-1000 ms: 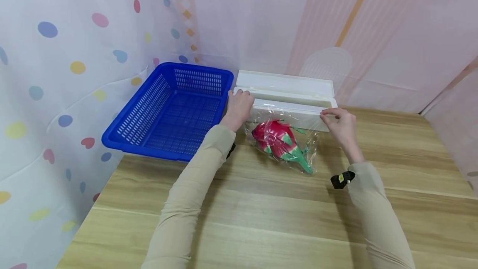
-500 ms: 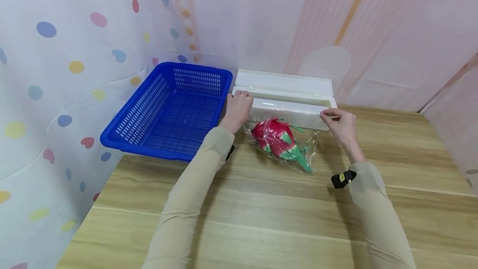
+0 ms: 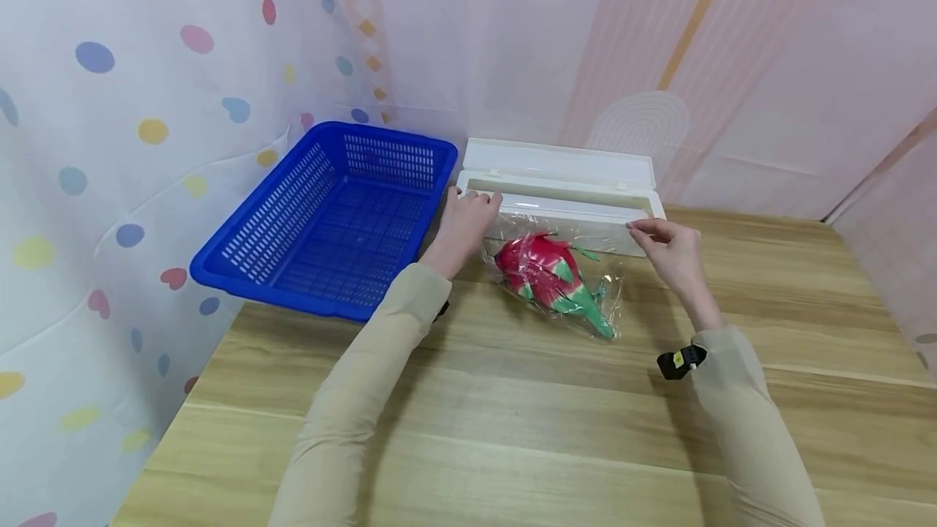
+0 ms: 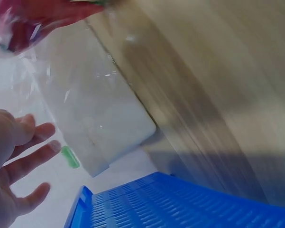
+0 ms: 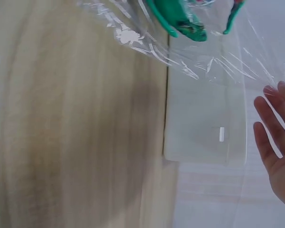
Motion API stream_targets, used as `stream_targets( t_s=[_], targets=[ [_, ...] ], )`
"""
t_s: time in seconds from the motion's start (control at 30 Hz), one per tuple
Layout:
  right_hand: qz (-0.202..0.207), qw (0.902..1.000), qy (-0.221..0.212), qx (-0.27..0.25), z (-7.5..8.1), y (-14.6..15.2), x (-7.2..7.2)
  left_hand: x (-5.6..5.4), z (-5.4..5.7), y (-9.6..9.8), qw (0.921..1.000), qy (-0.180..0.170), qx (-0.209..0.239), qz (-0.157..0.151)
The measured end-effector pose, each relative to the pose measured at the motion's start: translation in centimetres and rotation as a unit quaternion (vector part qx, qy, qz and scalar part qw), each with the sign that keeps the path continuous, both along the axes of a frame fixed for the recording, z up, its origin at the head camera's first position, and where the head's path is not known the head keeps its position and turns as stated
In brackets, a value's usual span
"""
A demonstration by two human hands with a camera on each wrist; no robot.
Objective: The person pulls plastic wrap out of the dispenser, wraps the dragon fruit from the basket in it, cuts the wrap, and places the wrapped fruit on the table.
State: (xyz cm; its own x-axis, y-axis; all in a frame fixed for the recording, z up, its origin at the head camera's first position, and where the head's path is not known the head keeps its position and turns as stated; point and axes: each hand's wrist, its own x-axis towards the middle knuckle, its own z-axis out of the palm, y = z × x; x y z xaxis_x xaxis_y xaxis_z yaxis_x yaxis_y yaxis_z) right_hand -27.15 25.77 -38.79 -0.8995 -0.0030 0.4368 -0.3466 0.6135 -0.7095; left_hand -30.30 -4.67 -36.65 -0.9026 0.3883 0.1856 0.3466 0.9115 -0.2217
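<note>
A red and green dragon fruit (image 3: 538, 268) lies under clear cling film (image 3: 609, 287), which spreads from the front of a white cling film box (image 3: 560, 159) with its lid raised. My left hand (image 3: 466, 226) is at the box's left end; in the left wrist view its thumb and index finger (image 4: 26, 126) come together at the film's edge, the other fingers spread. With thumb and index finger, my right hand (image 3: 669, 257) pinches the film's right corner, seen stretched from the fingertips in the right wrist view. A small green piece (image 4: 70, 156) shows at the box's end.
A blue plastic basket (image 3: 263, 297) stands at the left, close beside my left forearm and the box. Behind the box hangs a patterned curtain (image 3: 527, 39). The wooden table (image 3: 512, 429) extends in front and to the right.
My left hand has drawn slightly back toward me and its wrist has shifted left. The basket's near end has moved a little left. My right hand stays nearly in place.
</note>
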Motion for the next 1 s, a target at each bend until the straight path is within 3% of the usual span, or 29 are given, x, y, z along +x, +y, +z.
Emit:
stream_targets(
  t_s=[0.13, 0.23, 0.4, 0.5, 0.63, 0.7, 0.83, 0.9, 1.0],
  targets=[
    [0.002, 0.9975, 0.055, 0.044, -0.5, -0.1, 0.4, 0.5, -0.6, 0.1, 0.9988, 0.045, -0.012, -0.016],
    [0.017, 0.9920, 0.099, 0.076, -0.9, -0.2, 0.5, 0.8, -1.0, 0.3, 0.9978, 0.065, -0.008, -0.011],
    [0.047, 0.9778, 0.164, 0.122, -1.2, -0.3, 0.4, 1.1, -1.9, 0.7, 0.9940, 0.101, 0.041, 0.001],
    [0.052, 0.9644, 0.209, 0.153, -1.4, -0.4, 0.4, 1.1, -2.9, 0.9, 0.9855, 0.146, 0.087, -0.006],
    [0.049, 0.9496, 0.247, 0.187, -1.6, -0.6, 0.6, 1.1, -4.4, 0.7, 0.9684, 0.210, 0.134, -0.019],
    [0.042, 0.9494, 0.249, 0.186, -1.6, -0.7, 0.6, 1.0, -4.9, 0.6, 0.9596, 0.236, 0.150, -0.031],
    [0.024, 0.9609, 0.231, 0.150, -1.6, -0.8, 0.8, 0.8, -4.8, 0.6, 0.9477, 0.265, 0.169, -0.054],
    [0.017, 0.9657, 0.224, 0.131, -1.6, -0.7, 0.9, 0.9, -4.3, 0.7, 0.9482, 0.257, 0.179, -0.054],
    [0.009, 0.9706, 0.216, 0.106, -1.5, -0.7, 1.1, 1.5, -3.5, 0.6, 0.9556, 0.204, 0.209, -0.040]
  ],
)
